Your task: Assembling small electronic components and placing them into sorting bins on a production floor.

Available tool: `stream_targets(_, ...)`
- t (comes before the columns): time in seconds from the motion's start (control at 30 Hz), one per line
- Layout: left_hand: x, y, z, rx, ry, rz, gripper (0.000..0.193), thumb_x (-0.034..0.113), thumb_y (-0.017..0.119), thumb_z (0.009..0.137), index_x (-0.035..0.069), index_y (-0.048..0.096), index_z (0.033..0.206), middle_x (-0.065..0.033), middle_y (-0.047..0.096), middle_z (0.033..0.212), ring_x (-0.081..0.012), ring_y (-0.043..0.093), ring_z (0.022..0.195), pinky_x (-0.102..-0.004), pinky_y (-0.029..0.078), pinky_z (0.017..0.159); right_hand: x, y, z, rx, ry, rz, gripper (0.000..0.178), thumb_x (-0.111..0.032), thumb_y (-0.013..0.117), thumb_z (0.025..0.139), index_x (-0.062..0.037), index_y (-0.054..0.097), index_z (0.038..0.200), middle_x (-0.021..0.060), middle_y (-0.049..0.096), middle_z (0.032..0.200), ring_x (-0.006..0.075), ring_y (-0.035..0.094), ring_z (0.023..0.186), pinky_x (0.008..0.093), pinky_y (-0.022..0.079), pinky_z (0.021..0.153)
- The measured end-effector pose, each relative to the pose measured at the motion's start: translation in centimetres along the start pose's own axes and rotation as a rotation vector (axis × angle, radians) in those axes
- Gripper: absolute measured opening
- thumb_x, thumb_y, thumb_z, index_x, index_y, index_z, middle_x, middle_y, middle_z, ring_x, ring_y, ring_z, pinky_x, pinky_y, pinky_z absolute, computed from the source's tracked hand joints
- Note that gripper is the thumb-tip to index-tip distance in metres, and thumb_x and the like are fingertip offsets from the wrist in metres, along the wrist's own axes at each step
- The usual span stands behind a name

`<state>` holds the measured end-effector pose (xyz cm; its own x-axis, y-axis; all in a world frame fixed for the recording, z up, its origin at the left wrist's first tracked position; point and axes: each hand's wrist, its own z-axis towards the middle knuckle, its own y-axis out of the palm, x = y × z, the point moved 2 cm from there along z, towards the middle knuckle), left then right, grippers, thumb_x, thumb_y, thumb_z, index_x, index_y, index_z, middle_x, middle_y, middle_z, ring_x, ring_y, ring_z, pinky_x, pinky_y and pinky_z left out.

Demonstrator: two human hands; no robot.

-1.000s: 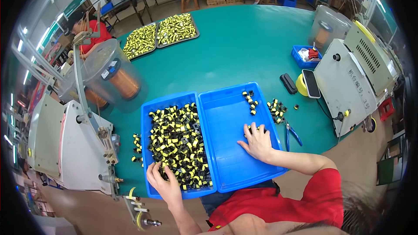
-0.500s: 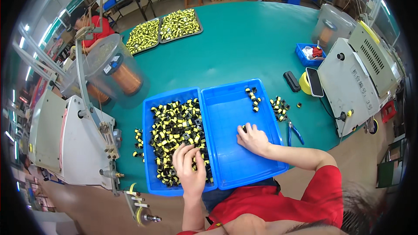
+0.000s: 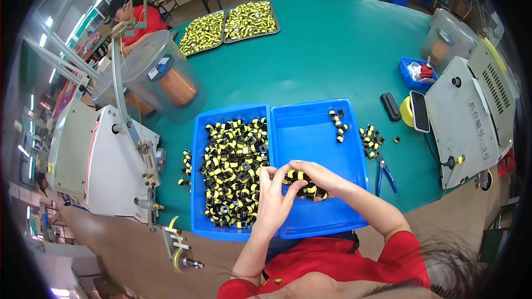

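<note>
My left hand [image 3: 275,198] and my right hand [image 3: 320,177] meet over the left part of the right blue tray [image 3: 346,220]. Between them is a small cluster of black coil bobbins [image 3: 311,190] wrapped in yellow tape. The fingers of my right hand curl over the cluster from behind. My left thumb and fingers close on its left end, hiding part of it. Beside my left wrist, the left blue tray [image 3: 200,231] holds a thick heap of similar bobbins [image 3: 233,160]. A few more bobbins [image 3: 338,124] lie at the right tray's far right.
Loose bobbins [image 3: 371,139] and blue-handled cutters [image 3: 387,177] lie right of the trays. Winding machines [image 3: 105,169] stand on both sides, with copper wire spools [image 3: 176,84] at the left. Beyond are two metal trays [image 3: 252,36] of yellow parts. A phone [image 3: 419,112] stands at right.
My hands have come together, the left moving right from above the heap, the right moving left. A cluster of bobbins now shows between them. The whole view has shifted slightly.
</note>
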<state>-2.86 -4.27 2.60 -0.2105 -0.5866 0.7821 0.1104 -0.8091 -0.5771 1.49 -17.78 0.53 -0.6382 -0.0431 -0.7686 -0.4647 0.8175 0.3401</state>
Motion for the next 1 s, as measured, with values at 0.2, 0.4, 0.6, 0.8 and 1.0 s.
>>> stream_targets(0.2, -1.2, 0.1, -0.2, -0.027, -0.080, -0.274, 0.022, -0.001, 0.067, 0.076, 0.001, 0.060, 0.097, -0.0048, 0.048, 0.096, -0.0108, 0.050, 0.076, -0.0226, 0.043, 0.071, 1.1, -0.2, 0.5, -0.090, 0.017, 0.210, 0.047, -0.054, 0.033, 0.091, -0.0141, 0.051, 0.106, 0.0056, 0.055, 0.069, 0.0122, 0.054, 0.052, 0.0206, 0.032, 0.029)
stream_targets(0.4, -2.5, 0.2, -0.6, 0.038, -0.196, -0.861, 0.026, -0.008, 0.059, 0.081, -0.001, 0.053, 0.106, -0.0096, 0.051, 0.109, -0.0148, 0.056, 0.094, -0.0259, 0.047, 0.083, 1.2, -0.8, 0.5, -0.139, -0.088, 0.445, 0.044, -0.048, 0.035, 0.092, -0.0111, 0.052, 0.108, 0.0093, 0.053, 0.082, 0.0175, 0.053, 0.057, 0.0214, 0.032, 0.026)
stream_targets(0.6, -2.0, -0.4, -0.3, 0.045, -0.319, -0.954, 0.034, -0.004, 0.054, 0.086, -0.003, 0.046, 0.119, -0.0181, 0.052, 0.119, -0.0202, 0.056, 0.104, -0.0289, 0.047, 0.088, 0.9, -0.9, 0.1, -0.133, -0.142, 0.527, 0.043, -0.046, 0.035, 0.092, -0.0110, 0.052, 0.110, 0.0092, 0.053, 0.082, 0.0186, 0.053, 0.056, 0.0214, 0.032, 0.026)
stream_targets(0.8, -2.5, -0.6, -0.4, -0.066, -0.458, -1.222, 0.039, 0.003, 0.046, 0.092, -0.003, 0.040, 0.129, -0.0175, 0.050, 0.123, -0.0225, 0.054, 0.109, -0.0301, 0.043, 0.094, 0.8, -1.2, 0.0, -0.144, -0.176, 0.536, 0.044, -0.045, 0.034, 0.093, -0.0098, 0.052, 0.112, 0.0102, 0.054, 0.083, 0.0193, 0.053, 0.056, 0.0218, 0.033, 0.026)
stream_targets(1.0, -2.8, -0.2, -0.6, -0.127, -0.456, -1.308, 0.031, 0.002, 0.051, 0.089, -0.002, 0.046, 0.120, -0.0136, 0.051, 0.119, -0.0177, 0.052, 0.102, -0.0278, 0.043, 0.089, 0.8, -1.1, -0.1, -0.186, -0.190, 0.499, 0.045, -0.045, 0.032, 0.093, -0.0100, 0.052, 0.113, 0.0091, 0.055, 0.082, 0.0167, 0.055, 0.059, 0.0211, 0.035, 0.028)
